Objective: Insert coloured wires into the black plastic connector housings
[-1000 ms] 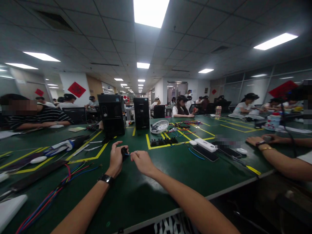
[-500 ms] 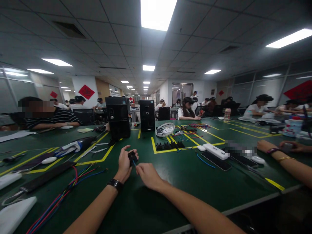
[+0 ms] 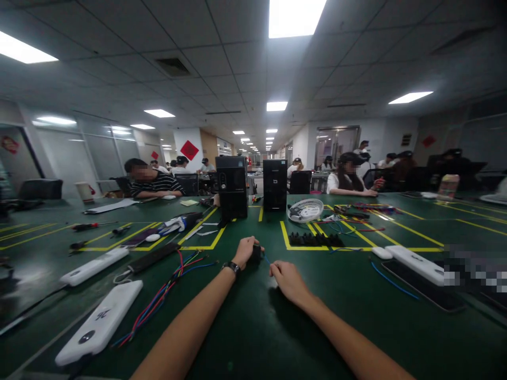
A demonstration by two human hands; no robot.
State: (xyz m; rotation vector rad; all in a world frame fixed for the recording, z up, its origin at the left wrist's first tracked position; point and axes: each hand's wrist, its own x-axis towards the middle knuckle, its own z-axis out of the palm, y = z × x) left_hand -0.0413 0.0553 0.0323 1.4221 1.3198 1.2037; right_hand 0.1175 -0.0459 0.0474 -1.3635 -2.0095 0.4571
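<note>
Two bare hands worked above a green table (image 3: 237, 343), and the clock directions here were read from the small black block between them, with twelve o'clock pointing away from the person. The left hand (image 3: 244, 254), at nine o'clock, was clamped on the black block (image 3: 257, 255), its fingers wrapped about the far and left sides. At four o'clock the right hand (image 3: 289, 279) had its thumb and forefinger together, pinched on a thin blue wire (image 3: 266, 259) that ran up to the block. Whether the wire's end sat inside the block could not be told. A dark watch (image 3: 232, 267) circled the left wrist.

A row of black pieces (image 3: 315, 240) lay at two o'clock within yellow tape lines, and beyond it, at one, rested a white slotted round part (image 3: 306, 211). One black computer tower (image 3: 232, 187) stood at eleven o'clock, another tower (image 3: 274, 184) at twelve. A bundle of coloured wires (image 3: 161, 302) stretched across the table at eight o'clock. Toward three, a white power bank (image 3: 415, 265) lay on a dark flat device (image 3: 425, 290).
</note>
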